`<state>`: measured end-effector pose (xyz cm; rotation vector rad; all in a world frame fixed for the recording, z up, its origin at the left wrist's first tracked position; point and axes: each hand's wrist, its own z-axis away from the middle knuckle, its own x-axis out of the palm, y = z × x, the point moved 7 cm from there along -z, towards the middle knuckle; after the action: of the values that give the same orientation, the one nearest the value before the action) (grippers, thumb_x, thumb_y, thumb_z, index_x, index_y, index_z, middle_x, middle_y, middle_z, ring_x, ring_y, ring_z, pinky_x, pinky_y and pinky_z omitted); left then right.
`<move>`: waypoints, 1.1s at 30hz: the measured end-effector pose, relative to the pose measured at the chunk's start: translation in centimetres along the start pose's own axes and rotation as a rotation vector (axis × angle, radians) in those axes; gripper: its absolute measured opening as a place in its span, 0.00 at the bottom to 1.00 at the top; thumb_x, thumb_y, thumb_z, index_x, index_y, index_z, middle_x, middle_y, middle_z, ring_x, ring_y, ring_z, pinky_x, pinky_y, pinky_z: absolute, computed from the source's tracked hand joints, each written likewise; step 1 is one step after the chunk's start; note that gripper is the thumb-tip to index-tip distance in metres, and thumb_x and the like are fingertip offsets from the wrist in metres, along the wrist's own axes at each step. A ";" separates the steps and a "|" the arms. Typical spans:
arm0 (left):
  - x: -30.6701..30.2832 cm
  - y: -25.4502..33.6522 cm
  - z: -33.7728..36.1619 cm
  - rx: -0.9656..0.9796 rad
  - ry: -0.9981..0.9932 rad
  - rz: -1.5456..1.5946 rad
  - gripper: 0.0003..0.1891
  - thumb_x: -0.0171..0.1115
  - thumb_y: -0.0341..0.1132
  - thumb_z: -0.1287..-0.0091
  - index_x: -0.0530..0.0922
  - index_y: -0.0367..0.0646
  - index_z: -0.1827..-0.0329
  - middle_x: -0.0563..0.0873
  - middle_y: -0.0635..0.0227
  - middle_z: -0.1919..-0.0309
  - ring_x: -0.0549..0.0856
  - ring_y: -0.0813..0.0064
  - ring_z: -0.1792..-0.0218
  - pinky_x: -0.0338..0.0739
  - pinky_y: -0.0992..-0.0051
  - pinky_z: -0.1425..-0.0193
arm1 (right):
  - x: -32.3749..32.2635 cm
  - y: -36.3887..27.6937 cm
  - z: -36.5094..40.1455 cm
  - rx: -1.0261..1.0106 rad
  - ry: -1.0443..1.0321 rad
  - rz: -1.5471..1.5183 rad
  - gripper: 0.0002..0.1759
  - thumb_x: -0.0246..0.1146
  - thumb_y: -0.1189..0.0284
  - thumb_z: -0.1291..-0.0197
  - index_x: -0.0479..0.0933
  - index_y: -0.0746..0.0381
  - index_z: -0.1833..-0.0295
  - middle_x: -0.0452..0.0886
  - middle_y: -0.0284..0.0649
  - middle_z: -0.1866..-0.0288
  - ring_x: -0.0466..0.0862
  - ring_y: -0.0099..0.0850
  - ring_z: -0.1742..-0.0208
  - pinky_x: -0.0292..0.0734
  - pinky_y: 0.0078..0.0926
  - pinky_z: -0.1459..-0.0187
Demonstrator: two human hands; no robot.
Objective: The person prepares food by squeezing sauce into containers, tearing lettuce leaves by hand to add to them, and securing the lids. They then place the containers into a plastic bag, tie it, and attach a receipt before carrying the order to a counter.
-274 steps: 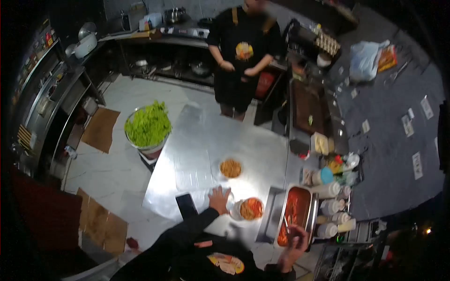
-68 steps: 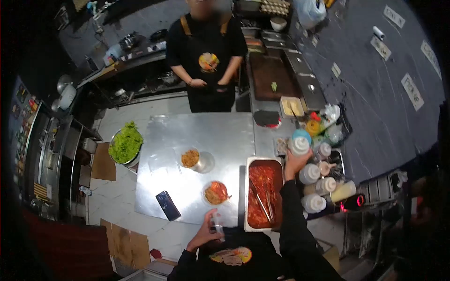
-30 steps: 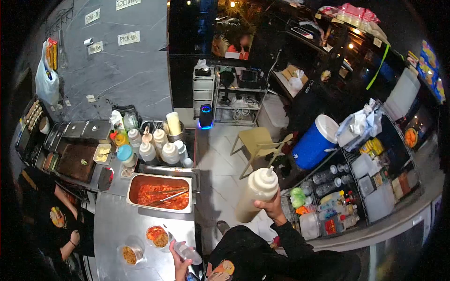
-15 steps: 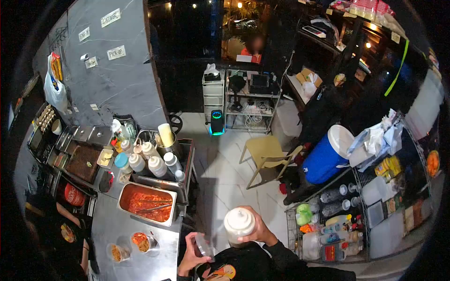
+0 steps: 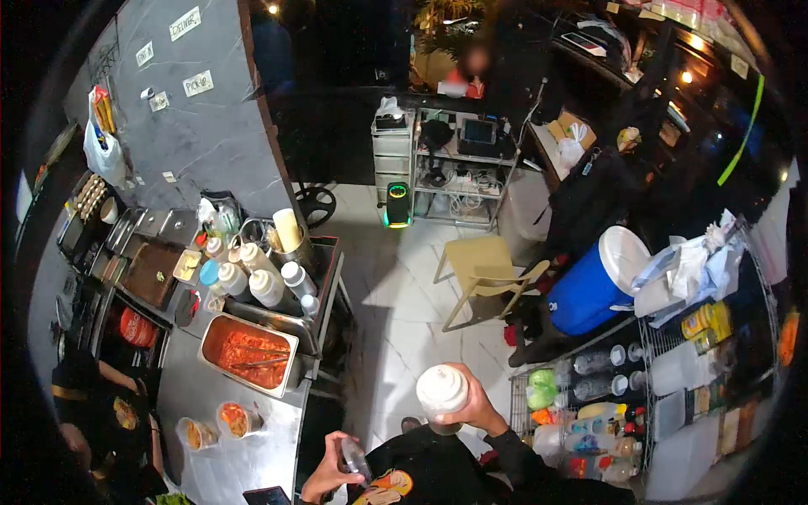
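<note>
Steel desk [image 5: 252, 459] runs along our left. Across the white floor stand a blue cooler [image 5: 589, 286] and a yellow chair [image 5: 488, 273]. On the desk sits a tray of red sauce [image 5: 248, 358]. Near our chest, our right hand [image 5: 475, 411] has its fingers wrapped round a white squeeze bottle [image 5: 442, 391], cap toward us, over the floor and clear of the desk. Two filled cups [image 5: 231, 418] rest below the tray. Our left hand [image 5: 326, 478], just beside the desk's edge, grips a small clear cup [image 5: 355, 459] in its fingers.
</note>
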<state>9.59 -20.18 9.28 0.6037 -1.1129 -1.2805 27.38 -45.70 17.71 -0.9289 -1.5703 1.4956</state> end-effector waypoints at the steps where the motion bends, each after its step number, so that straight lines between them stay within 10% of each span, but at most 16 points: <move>1: 0.1 0.0 -0.5 0.024 -0.022 -0.071 0.51 0.84 0.31 0.56 0.52 0.52 0.36 0.65 0.62 0.40 0.72 0.66 0.40 0.76 0.64 0.42 | -0.1 0.2 -0.2 0.002 0.008 -0.022 0.51 0.83 0.65 0.67 0.66 0.64 0.35 0.76 0.37 0.43 0.75 0.28 0.40 0.68 0.29 0.35; 10: 0.3 0.4 -0.1 0.038 -0.007 -0.072 0.52 0.85 0.29 0.58 0.50 0.56 0.39 0.65 0.61 0.38 0.75 0.64 0.40 0.77 0.63 0.40 | 0.0 1.2 -0.2 -0.020 -0.009 0.036 0.51 0.83 0.64 0.66 0.66 0.64 0.34 0.75 0.38 0.41 0.75 0.29 0.39 0.68 0.29 0.35; 22: -0.6 0.6 -0.9 0.035 -0.172 0.017 0.48 0.82 0.19 0.60 0.50 0.54 0.47 0.66 0.51 0.39 0.77 0.59 0.45 0.87 0.67 0.60 | 0.9 2.0 0.4 0.003 0.006 -0.008 0.51 0.84 0.65 0.67 0.67 0.64 0.34 0.76 0.38 0.41 0.76 0.29 0.39 0.69 0.29 0.35; 25: -0.9 0.4 -1.2 0.106 -0.176 0.118 0.46 0.81 0.20 0.59 0.52 0.54 0.48 0.67 0.49 0.38 0.77 0.59 0.45 0.87 0.67 0.60 | 1.1 2.2 0.6 0.005 0.019 -0.018 0.51 0.84 0.67 0.67 0.65 0.64 0.34 0.75 0.38 0.43 0.76 0.28 0.40 0.69 0.29 0.35; 28: -0.9 0.9 -0.8 0.055 -0.123 0.241 0.46 0.87 0.37 0.61 0.56 0.53 0.48 0.70 0.47 0.37 0.79 0.54 0.41 0.77 0.54 0.38 | 1.2 2.7 0.7 -0.003 0.025 -0.038 0.51 0.84 0.64 0.66 0.67 0.64 0.34 0.76 0.39 0.41 0.76 0.29 0.39 0.69 0.29 0.35; 33: -1.2 2.0 -0.5 0.119 -0.088 0.223 0.34 0.80 0.42 0.47 0.59 0.52 0.50 0.70 0.44 0.37 0.79 0.52 0.40 0.78 0.54 0.40 | 1.3 2.1 0.7 -0.001 0.027 0.010 0.51 0.84 0.63 0.66 0.67 0.64 0.34 0.76 0.39 0.42 0.76 0.30 0.39 0.69 0.30 0.35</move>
<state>11.04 -18.65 10.42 0.4993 -1.2989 -1.0623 26.13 -44.71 15.68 -0.9549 -1.5495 1.4834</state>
